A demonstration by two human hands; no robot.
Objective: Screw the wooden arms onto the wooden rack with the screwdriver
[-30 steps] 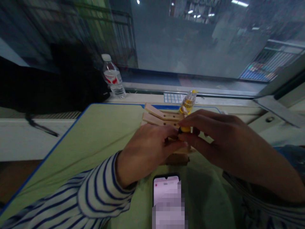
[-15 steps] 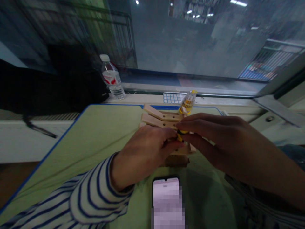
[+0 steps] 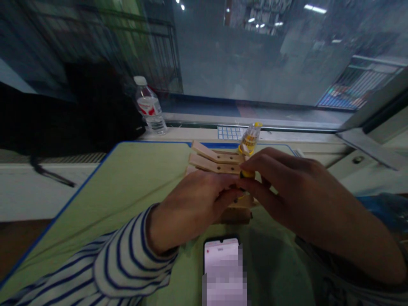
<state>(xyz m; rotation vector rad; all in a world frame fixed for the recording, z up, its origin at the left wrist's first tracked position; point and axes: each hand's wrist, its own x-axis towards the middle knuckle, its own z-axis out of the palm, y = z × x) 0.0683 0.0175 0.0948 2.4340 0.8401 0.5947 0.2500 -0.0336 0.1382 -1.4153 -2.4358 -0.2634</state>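
Yellow piece [image 3: 247, 174] in right hand [image 3: 291, 187], thumb [image 3: 263, 195] now farther across; left hand's [image 3: 191, 208] grip unclear

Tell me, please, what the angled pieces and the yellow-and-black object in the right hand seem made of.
Angled pieces: probably unpainted wood, pale tan and matt. Yellow-and-black object: perhaps plastic, by its bright solid colour; the right hand leaves its finish unclear.
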